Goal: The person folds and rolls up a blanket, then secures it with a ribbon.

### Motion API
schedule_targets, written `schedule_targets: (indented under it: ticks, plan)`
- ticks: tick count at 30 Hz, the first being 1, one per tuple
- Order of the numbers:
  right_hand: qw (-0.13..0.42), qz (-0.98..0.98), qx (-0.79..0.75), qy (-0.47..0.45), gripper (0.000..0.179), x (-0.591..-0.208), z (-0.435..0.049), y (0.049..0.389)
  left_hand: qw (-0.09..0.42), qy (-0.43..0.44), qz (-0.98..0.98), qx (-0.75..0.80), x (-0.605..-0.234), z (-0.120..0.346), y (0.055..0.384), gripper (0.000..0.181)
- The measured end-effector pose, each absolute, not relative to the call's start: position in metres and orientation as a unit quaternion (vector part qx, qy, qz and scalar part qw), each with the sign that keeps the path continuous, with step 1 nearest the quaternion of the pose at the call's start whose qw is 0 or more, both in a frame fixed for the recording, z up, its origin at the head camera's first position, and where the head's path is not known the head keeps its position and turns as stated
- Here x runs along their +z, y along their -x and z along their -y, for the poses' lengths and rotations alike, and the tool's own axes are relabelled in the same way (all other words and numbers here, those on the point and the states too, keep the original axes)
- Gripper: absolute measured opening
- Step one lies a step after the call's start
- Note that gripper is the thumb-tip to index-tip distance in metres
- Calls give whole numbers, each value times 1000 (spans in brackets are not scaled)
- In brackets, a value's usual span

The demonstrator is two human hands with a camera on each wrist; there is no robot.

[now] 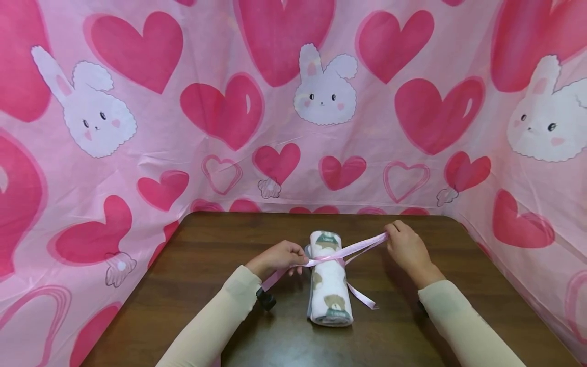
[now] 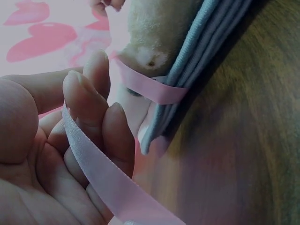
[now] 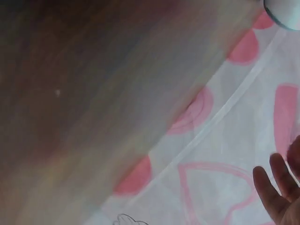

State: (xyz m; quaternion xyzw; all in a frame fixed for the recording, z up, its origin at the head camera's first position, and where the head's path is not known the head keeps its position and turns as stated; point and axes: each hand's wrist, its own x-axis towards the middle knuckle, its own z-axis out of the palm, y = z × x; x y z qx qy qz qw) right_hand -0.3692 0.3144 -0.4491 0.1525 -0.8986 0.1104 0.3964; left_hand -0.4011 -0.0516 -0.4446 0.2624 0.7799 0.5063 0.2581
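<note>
1. Pink cloth [image 1: 284, 137] printed with hearts [image 1: 222, 109] and white rabbits [image 1: 325, 97] hangs behind and to both sides of a dark wood-grain table [image 1: 206, 244] on my head feed.
2. Near the middle of that table I have the rolled towel [image 1: 331, 295], lying lengthwise away from the person. It is white with brown bears, and a grey-blue layered edge shows along its left side.
3. Pink ribbon [image 1: 359, 246] goes across the roll; my left wrist view shows a band of it lying against the bear print and the grey-blue edge.
4. I see the left hand [image 1: 283, 256] just beside the roll's left side, pinching the ribbon between thumb and fingers, with a length trailing down past the palm.
5. I see the right hand [image 1: 408, 250] raised on the other side, apart from the towel, its fingertips gripping ribbon. Two strands slant from the roll up to it.
6. My right wrist view catches only some fingers [image 3: 267, 190] at its edge, so I read that grip from the head feed.
7. One loose ribbon tail [image 1: 362, 295] lies to the right of the towel.
8. Pale sleeves [image 1: 215, 321] cover both forearms, and I can make out a black device [image 1: 266, 299] at the left wrist.
</note>
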Motion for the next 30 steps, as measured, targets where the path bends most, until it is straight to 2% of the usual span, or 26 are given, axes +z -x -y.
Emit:
schedule_targets:
  ticks: [6, 12, 20, 24, 30]
  plan:
    - [345, 915, 200, -65, 14, -446, -314, 364, 258, -262, -781, 504, -444, 52, 401, 21]
    - [297, 924, 235, -54, 19, -441, -312, 363, 263, -252, -779, 511, -443, 52, 399, 22]
    - [170, 735, 655, -41, 19, -427, -304, 366, 263, -261, -779, 507, -444, 51, 401, 21]
    - [182, 732, 655, -33, 14, -422, -303, 366, 266, -257, -775, 511, -444, 51, 401, 20]
    - [267, 869, 416, -14, 16, -418, -312, 363, 263, -256, -775, 515, -443, 51, 402, 17]
